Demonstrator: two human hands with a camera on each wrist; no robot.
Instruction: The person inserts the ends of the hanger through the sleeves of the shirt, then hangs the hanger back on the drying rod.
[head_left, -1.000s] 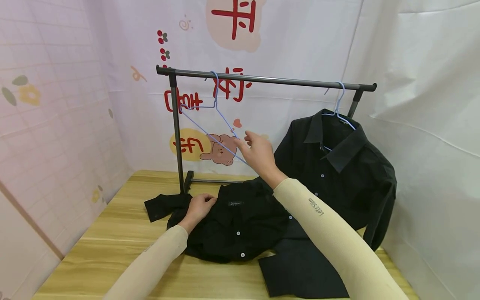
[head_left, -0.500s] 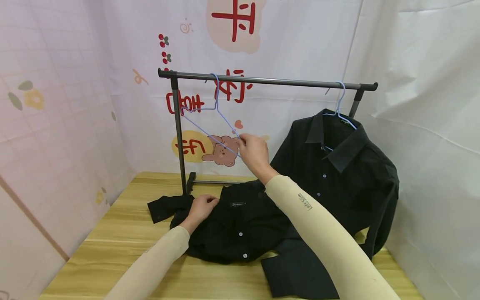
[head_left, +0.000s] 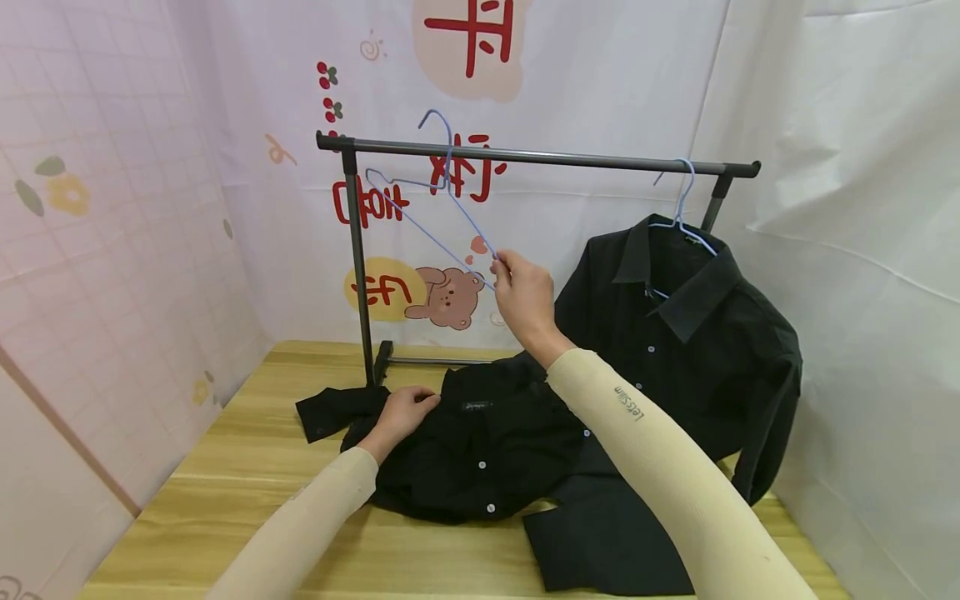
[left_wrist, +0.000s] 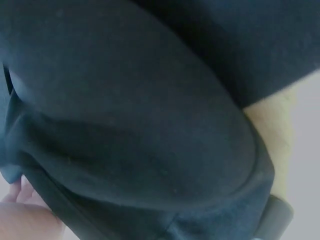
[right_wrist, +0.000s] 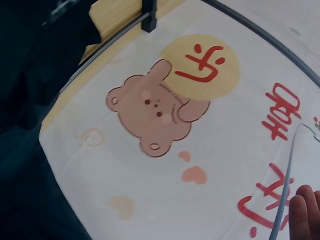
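A black button-up shirt [head_left: 517, 437] lies bunched on the table, collar label showing. At its collar my left hand [head_left: 405, 410] pinches the cloth; dark fabric [left_wrist: 135, 130] fills most of the left wrist view, with part of the hand [left_wrist: 32, 217] at lower left. My right hand [head_left: 528, 300] grips a thin blue wire hanger [head_left: 472, 223] by its near corner. The hanger is tilted, and its hook stands above the rack's rail [head_left: 555, 156]. In the right wrist view, fingers [right_wrist: 302, 217] show beside the hanger wire [right_wrist: 288, 180].
A second black shirt [head_left: 682, 358] hangs on another blue hanger [head_left: 685, 196] at the rail's right end, its lower part reaching the table. The rack's left post [head_left: 358, 275] stands behind the lying shirt. A printed white curtain [head_left: 600, 75] backs the wooden table [head_left: 217, 492].
My right hand has closed on the hanger's corner and raised it, so the hook has come up off the rail. My left hand stays at the lying shirt's collar.
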